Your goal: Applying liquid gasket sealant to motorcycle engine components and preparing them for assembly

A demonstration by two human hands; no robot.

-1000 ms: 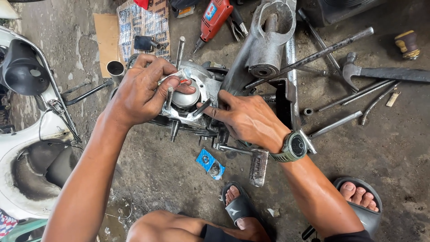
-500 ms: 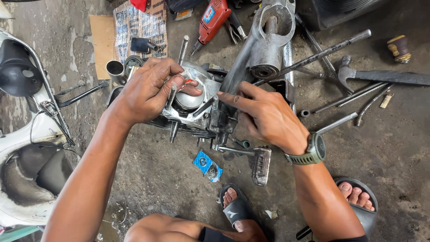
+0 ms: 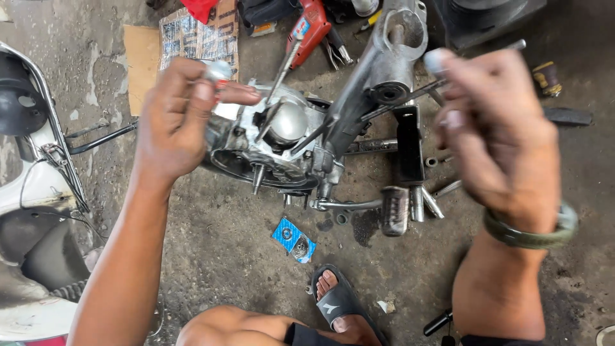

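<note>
An engine case [image 3: 275,144] is shown lying on the concrete floor [image 3: 224,237], at the middle of the view, with a rounded piston crown [image 3: 286,123] standing up in its open top and several studs projecting around it. The long axis of the assembly runs from lower left to upper right, where a grey tube housing [image 3: 391,57] continues it.

The left hand [image 3: 176,122] is raised just over the left edge of the case, fingers curled narrowly; a small pale part [image 3: 219,69] is pinched at the fingertips (its kind cannot be told). The right hand [image 3: 496,134] is lifted well to the right of the case and blurred; the fingers are loosely bent, a light object [image 3: 434,61] appears at their tips, and whether it is gripped cannot be told. A green-strapped watch [image 3: 532,234] is worn at that wrist.

Of the two hands, the left is the nearer to the piston, which lies just to its right and below; the right is apart from it, with the case down and to its left.

Around the case are seen a red power tool [image 3: 311,29], a black block [image 3: 409,144], loose rods and bolts, a small blue packet [image 3: 293,239], printed cardboard [image 3: 186,38], and a white scooter body [image 3: 32,192] at the left edge. A sandalled foot [image 3: 339,304] rests below.
</note>
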